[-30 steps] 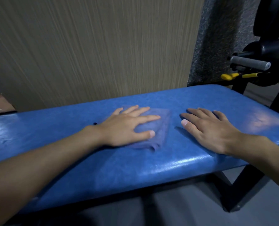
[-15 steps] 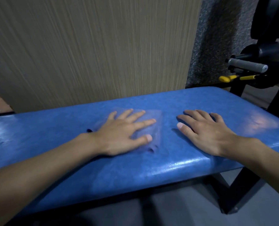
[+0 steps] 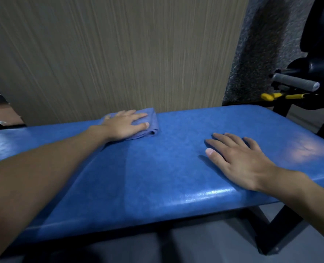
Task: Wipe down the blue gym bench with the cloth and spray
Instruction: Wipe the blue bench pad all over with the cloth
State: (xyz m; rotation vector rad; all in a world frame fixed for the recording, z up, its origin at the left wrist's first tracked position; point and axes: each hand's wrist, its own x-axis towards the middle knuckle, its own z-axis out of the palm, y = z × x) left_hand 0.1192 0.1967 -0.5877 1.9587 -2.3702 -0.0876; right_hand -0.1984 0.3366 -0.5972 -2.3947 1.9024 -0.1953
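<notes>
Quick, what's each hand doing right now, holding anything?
Left hand: open, fingers flat, pressing the cloth onto the bench.
Right hand: open, resting flat on the bench, holding nothing.

Left hand outstretched, right hand nearer, both flat.

- wood-grain wall panel, beige, vertical streaks, upper left to centre.
- speckled grey surface, just right of the panel.
- black gym machine, far right.
- grey handle grip on the machine.
- yellow-tipped lever, just below the grip.
- grey floor, bottom.
</notes>
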